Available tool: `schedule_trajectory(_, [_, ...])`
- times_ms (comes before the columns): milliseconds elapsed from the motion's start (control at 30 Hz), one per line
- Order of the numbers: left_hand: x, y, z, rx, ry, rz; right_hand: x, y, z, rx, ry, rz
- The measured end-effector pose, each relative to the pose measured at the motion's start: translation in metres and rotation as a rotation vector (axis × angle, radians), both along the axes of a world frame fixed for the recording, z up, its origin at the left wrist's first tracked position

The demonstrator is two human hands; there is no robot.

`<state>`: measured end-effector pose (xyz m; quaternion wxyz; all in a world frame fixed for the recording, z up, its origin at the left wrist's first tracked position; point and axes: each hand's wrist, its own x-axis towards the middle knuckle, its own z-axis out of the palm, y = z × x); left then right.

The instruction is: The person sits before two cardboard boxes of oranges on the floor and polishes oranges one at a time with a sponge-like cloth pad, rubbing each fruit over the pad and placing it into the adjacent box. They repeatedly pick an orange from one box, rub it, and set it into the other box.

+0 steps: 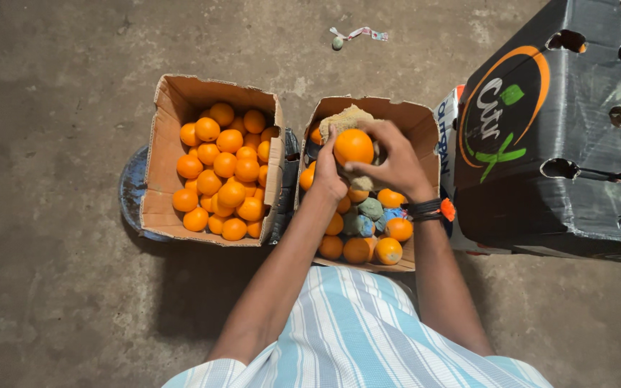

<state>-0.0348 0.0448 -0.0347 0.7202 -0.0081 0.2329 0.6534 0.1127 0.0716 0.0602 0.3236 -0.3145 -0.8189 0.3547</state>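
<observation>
Both hands meet over the right cardboard box [425, 118]: my right hand [391, 162] curls its fingers around an orange [353, 146], pinching it from 3 o'clock, while my left hand [327, 172] presses against the same fruit from 9 o'clock, fingers closed on its side. I see the orange held just above the box's contents, near the far wall. Beneath lies a bare, stained concrete floor [59, 93], dimly lit. At 9 o'clock of the hands stands a second cardboard box [163, 144] full of oranges, resting on a dark round object I cannot identify. At 3 o'clock a large black carton [562, 136] with punched holes crowds the right box. Mouldy green-blue fruit [368, 215] sits among the good ones. A scrap of litter [357, 34] lies at 12 o'clock.
</observation>
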Motion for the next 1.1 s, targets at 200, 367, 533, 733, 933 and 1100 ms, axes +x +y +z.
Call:
schedule_trajectory(200, [0.003,0.003,0.001,0.055,-0.021,0.027,-0.004,-0.008,-0.002,0.149,-0.016,-0.143])
schedule_trajectory(367, [0.008,0.007,0.006,0.041,-0.074,0.032,-0.007,-0.006,0.01,0.184,-0.031,-0.259])
schedule_trajectory(533, [0.001,0.003,0.009,0.072,-0.091,-0.046,0.001,0.0,0.015,0.044,-0.054,0.026])
schedule_trajectory(733, [0.004,0.008,0.011,0.055,-0.061,-0.007,-0.01,-0.009,0.007,0.144,-0.128,-0.32])
schedule_trajectory(933, [0.006,0.011,0.009,0.018,-0.047,0.004,-0.005,0.001,0.003,0.156,0.004,-0.213])
schedule_trajectory(1100, [0.005,0.008,0.007,0.023,-0.094,-0.046,-0.005,-0.004,-0.004,0.066,-0.187,-0.161])
